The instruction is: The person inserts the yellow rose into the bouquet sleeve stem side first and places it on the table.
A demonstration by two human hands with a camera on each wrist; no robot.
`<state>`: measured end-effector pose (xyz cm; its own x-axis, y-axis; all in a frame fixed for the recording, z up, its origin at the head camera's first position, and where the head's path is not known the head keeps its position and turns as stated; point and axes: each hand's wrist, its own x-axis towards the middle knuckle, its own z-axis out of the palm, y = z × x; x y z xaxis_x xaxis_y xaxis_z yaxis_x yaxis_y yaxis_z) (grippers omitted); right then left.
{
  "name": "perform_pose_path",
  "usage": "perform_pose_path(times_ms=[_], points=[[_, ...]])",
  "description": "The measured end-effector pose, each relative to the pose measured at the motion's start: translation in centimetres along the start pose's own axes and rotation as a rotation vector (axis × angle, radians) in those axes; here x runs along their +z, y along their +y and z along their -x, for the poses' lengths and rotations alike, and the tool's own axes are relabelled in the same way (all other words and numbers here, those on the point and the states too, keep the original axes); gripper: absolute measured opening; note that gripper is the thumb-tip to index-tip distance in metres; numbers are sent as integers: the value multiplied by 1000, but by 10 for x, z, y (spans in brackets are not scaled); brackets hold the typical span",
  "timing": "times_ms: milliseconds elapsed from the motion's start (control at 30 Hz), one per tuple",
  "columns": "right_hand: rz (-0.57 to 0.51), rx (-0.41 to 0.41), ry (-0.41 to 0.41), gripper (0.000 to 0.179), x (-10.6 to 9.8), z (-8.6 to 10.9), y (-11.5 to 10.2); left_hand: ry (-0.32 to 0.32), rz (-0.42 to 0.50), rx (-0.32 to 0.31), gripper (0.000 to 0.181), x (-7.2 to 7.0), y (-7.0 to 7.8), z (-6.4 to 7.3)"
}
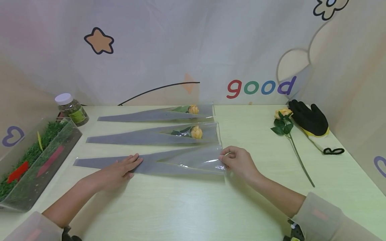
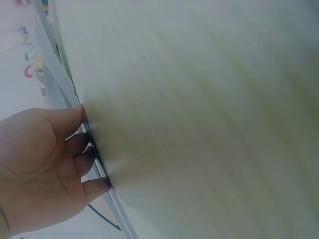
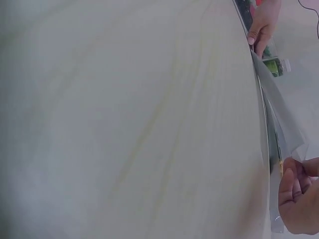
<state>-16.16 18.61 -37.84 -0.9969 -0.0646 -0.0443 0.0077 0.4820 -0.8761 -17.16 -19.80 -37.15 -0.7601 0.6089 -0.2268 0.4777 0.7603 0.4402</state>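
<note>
Nearest me lies a grey, clear-fronted flower sleeve, its narrow end to the left and its wide mouth to the right. My left hand rests on its narrow part with fingers extended. At the wide mouth, my right hand pinches the edge between thumb and fingers; the right wrist view shows this hand with the sleeve edge lifted a little. No flower shows inside this sleeve. Behind it lie a middle sleeve and a far sleeve, each with a yellow rose inside.
A loose yellow rose with a green stem lies on the right, beside a black and white glove. At the left stand a clear box of artificial grass and a lidded jar. A printed curtain hangs behind the table.
</note>
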Motion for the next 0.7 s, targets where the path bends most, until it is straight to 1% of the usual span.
perform_pose_path(times_ms=[200, 400, 500, 700], points=[[14, -1, 6, 11, -1, 1, 1, 3, -8, -1, 52, -1, 2, 1], [-4, 40, 2, 11, -1, 0, 1, 24, 24, -35, 57, 0, 1, 1], [-63, 62, -8, 10, 0, -1, 1, 33, 41, -42, 59, 0, 0, 1], [-255, 48, -93, 10, 1, 0, 1, 41, 39, -37, 59, 0, 0, 1]])
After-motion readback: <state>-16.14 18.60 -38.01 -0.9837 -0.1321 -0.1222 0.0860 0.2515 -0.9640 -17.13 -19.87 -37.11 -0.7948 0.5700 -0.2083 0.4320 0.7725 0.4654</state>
